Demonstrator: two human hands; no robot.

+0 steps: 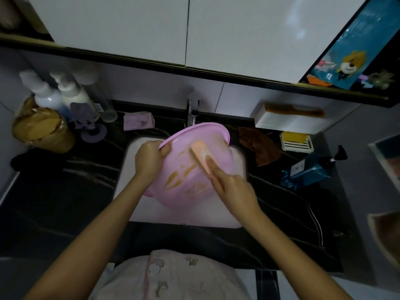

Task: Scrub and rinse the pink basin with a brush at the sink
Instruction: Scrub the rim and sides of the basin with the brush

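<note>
The pink basin (207, 135) is tilted over the white sink (134, 204), its inside facing me and streaked with brown-orange smears. My left hand (149, 158) grips the basin's left rim, thumb inside. My right hand (229, 184) holds a peach-coloured brush (200, 154) with fingers laid along its back, pressing it against the basin's inner wall. The chrome tap (192, 113) stands just behind the basin; I see no water running.
Dark marble counter (65, 191) surrounds the sink. At the left stand white bottles (49, 92), a tan tub (41, 128) and a pink cloth (138, 120). At the right lie a brown cloth (259, 148), a soap dish (295, 142), a blue pump bottle (311, 168) and a white box with a comb (290, 122).
</note>
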